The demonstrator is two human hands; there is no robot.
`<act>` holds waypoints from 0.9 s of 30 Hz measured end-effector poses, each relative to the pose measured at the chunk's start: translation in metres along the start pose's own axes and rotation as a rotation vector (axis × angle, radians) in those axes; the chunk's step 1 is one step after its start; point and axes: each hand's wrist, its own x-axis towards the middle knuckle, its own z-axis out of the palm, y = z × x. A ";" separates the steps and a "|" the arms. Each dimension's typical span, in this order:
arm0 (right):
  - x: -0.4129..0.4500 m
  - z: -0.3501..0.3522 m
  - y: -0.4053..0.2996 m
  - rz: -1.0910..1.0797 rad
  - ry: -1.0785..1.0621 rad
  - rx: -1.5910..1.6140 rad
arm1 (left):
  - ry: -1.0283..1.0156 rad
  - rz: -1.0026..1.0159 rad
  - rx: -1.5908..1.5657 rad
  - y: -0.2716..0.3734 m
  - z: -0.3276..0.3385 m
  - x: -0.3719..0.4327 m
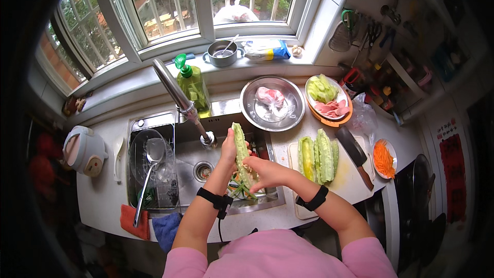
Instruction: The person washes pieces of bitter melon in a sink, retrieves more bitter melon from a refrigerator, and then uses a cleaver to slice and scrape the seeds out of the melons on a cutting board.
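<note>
Over the sink (189, 158), my left hand (228, 152) grips a pale green bitter melon half (240, 146) lengthwise, its hollow side facing up. My right hand (268, 170) is at the lower part of the same piece, with fingertips on its inside. Pale seeds or pith show near those fingers. Vegetable scraps (241, 190), green and orange, lie in the sink beneath my hands. More bitter melon halves (323, 156) rest on the cutting board (345, 179) to the right, with a cleaver (352, 148) alongside them.
Behind the sink stand the faucet (175, 90), a green soap bottle (195, 90) and a steel basin (247, 114) holding bagged meat (270, 96). A plate of sliced vegetables (323, 88) and a bowl of shredded carrot (384, 158) sit rightward. A ladle (148, 177) crosses the left drain basket.
</note>
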 end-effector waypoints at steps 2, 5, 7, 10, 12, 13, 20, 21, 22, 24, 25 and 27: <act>0.001 0.007 0.002 0.004 0.048 -0.018 | 0.085 -0.025 -0.039 0.001 0.001 0.000; 0.003 0.019 0.009 -0.028 0.151 -0.041 | 0.164 0.007 0.001 0.000 -0.002 0.005; 0.006 0.021 0.010 -0.067 0.210 -0.043 | 0.188 0.011 -0.011 0.000 -0.003 0.006; 0.007 0.021 0.013 -0.045 0.202 -0.064 | 0.248 0.002 0.014 -0.002 -0.007 0.005; 0.007 0.020 0.014 -0.037 0.150 -0.048 | 0.226 -0.041 -0.011 -0.001 -0.007 0.002; 0.008 0.022 0.014 -0.039 0.151 -0.049 | 0.225 -0.039 -0.010 0.000 -0.009 0.002; 0.006 0.037 0.015 -0.055 0.305 -0.148 | 0.162 -0.005 -0.021 0.007 -0.013 0.003; 0.006 0.040 0.016 -0.049 0.313 -0.175 | 0.151 0.008 -0.003 0.008 -0.011 0.002; 0.005 0.042 0.017 -0.049 0.315 -0.175 | 0.149 0.008 -0.002 0.009 -0.010 0.001; 0.004 0.047 0.018 -0.070 0.369 -0.181 | 0.056 0.087 0.048 0.012 -0.008 0.000; 0.003 0.048 0.019 -0.071 0.370 -0.180 | 0.057 0.087 0.049 0.014 -0.009 0.001; 0.000 0.048 0.022 -0.022 0.482 -0.224 | 0.131 0.154 -0.011 0.022 -0.010 0.005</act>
